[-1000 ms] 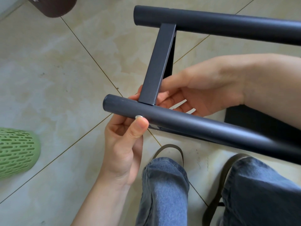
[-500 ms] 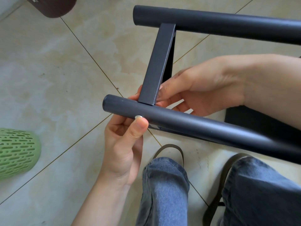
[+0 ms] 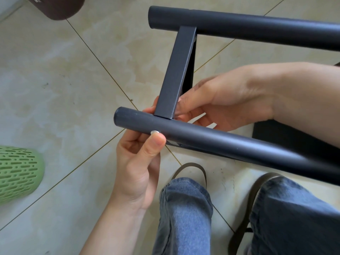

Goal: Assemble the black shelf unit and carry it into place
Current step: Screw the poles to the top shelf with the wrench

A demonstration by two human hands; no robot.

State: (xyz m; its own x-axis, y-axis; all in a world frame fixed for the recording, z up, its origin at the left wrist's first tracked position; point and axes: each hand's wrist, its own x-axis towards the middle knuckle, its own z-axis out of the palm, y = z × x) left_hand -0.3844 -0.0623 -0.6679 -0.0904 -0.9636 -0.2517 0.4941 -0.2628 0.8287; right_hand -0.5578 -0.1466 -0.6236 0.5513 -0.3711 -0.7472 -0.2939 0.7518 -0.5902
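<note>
A person crouches over a tiled floor (image 3: 55, 89), working on part of a black shelf frame (image 3: 239, 144) held just above the knees. Two round black tubes run roughly parallel across the view: the near tube (image 3: 211, 137) slants from the centre down to the right edge, and the far tube (image 3: 248, 26) crosses the top. A flat black crossbar (image 3: 176, 74) joins them, its lower end meeting the near tube close to that tube's left end.

The left hand (image 3: 136, 166) comes up from below, its grip closed around the near tube's left end, fingers curled behind it and the thumb pressed against the front, right beside a small silver screw head (image 3: 155, 132) set into the tube. The right hand (image 3: 220, 102) reaches in from the right between the two tubes, its fingertips (image 3: 184, 100) pinching the lower end of the crossbar where it meets the near tube, with the fingers bent underneath.

Beneath the frame, two legs in blue jeans (image 3: 184, 214) fill the lower right, with the olive straps of sandals (image 3: 189, 166) showing on the floor. A flat black panel (image 3: 272, 133) lies on the tiles behind the near tube. A green perforated object (image 3: 18, 173) sits at the left edge, and a dark brown rounded object (image 3: 58, 6) at the top left.
</note>
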